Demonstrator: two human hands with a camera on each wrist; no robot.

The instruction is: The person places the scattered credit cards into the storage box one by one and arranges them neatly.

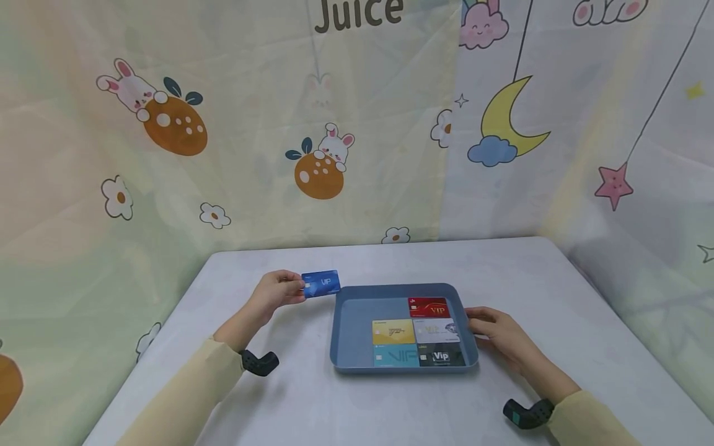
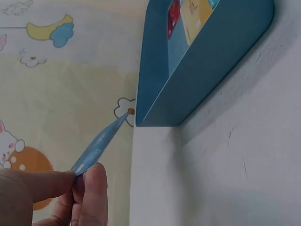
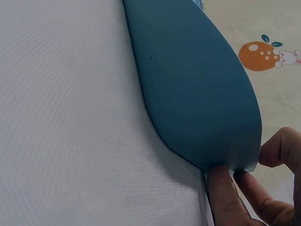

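Note:
My left hand [image 1: 277, 290] pinches a blue VIP card [image 1: 321, 284] between thumb and fingertips, just left of the far left corner of a blue-grey tray [image 1: 351, 328]. In the left wrist view the card [image 2: 101, 143] is seen nearly edge-on, tilted above the table. My right hand [image 1: 499, 334] touches the tray's right side; in the right wrist view fingers [image 3: 221, 193] lie at the outer wall. Inside the tray are a red card [image 1: 428, 307], a yellow card [image 1: 393, 332], a silver card [image 1: 435, 331], a teal card [image 1: 395, 355] and a black card [image 1: 441, 355].
The tray stands on a table with a white cloth [image 1: 390, 409]. Patterned curtains [image 1: 251, 124] hang behind and beside it. A black device [image 1: 260, 363] is strapped to the left wrist, another device [image 1: 527, 414] to the right.

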